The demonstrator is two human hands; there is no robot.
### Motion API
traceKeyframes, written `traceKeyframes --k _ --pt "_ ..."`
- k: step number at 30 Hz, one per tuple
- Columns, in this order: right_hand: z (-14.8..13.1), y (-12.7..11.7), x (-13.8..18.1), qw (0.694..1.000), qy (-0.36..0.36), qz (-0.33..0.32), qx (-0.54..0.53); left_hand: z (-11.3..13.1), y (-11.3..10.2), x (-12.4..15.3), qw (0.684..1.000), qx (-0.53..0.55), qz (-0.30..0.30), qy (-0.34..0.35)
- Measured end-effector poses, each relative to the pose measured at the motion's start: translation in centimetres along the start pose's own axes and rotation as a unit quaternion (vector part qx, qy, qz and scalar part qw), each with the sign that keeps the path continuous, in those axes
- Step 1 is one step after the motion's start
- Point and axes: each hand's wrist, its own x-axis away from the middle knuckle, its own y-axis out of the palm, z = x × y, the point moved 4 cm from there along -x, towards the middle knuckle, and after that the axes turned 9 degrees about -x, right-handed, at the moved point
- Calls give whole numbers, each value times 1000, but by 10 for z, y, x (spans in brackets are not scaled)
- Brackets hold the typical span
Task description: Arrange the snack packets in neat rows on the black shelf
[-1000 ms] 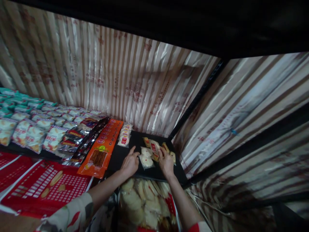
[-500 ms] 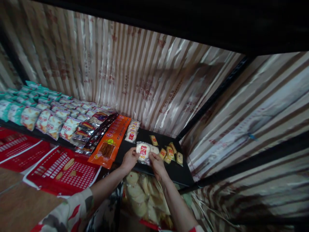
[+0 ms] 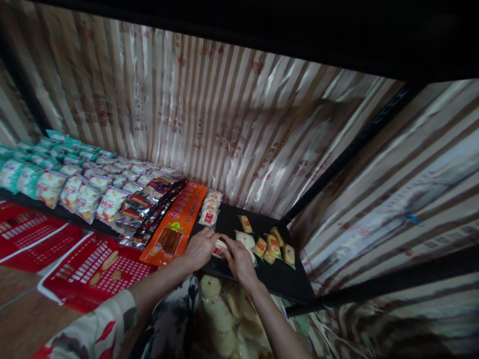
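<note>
Near the front edge of the black shelf (image 3: 279, 278), a white wrapped cake (image 3: 219, 248) is held between left hand (image 3: 202, 248) and right hand (image 3: 241, 264); bare room is offered front-right; striped sheeting (image 3: 224, 99) is seen behind.

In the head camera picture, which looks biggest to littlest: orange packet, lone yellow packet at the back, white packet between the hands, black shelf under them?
1. Black shelf
2. Orange packet
3. Lone yellow packet
Unsure: the white packet is partly covered, so I can't rank it.
</note>
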Motion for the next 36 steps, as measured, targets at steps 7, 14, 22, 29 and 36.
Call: traceKeyframes --k 7,14,22,29,36 --pt "33 37 -16 870 263 128 -397 -18 3 4 987 34 98 -126" --pt "48 70 -30 801 332 176 -465 -30 40 9 987 53 9 -153" --pt "61 82 -53 902 285 157 -284 -41 58 -2 982 73 -33 -170" --pt "57 73 -57 952 263 148 -51 -43 65 -9 982 67 -63 -166" --pt "61 78 -61 955 258 144 -4 -43 66 -12 983 40 -65 -166"
